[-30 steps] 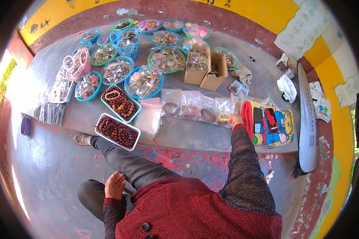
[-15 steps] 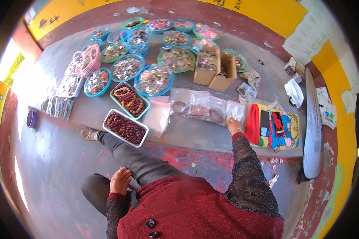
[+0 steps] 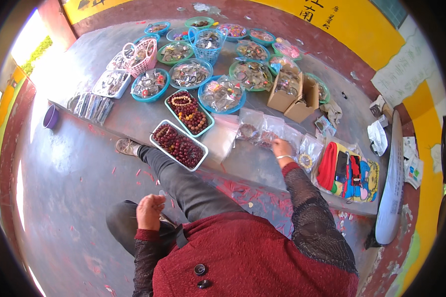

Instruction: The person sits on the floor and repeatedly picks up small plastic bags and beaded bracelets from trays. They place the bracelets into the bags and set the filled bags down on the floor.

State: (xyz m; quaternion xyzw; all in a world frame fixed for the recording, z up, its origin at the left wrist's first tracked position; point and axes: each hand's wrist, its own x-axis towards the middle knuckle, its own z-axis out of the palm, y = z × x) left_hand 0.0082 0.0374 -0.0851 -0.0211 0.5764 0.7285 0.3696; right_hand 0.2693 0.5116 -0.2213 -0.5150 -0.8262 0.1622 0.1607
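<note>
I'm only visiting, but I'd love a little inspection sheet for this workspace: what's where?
Surface: grey ledge, crowded with baskets.
Things: bagged bracelets in a row; mostly dark-red beads in two trays.
Clutter: red scraps below the ledge; white bag on it.
Hands: right hand at the bagged bracelets, grip unclear; left hand holding nothing visible.
Cables: nothing clearly seen.
Surroundings: yellow-and-maroon wall.
</note>
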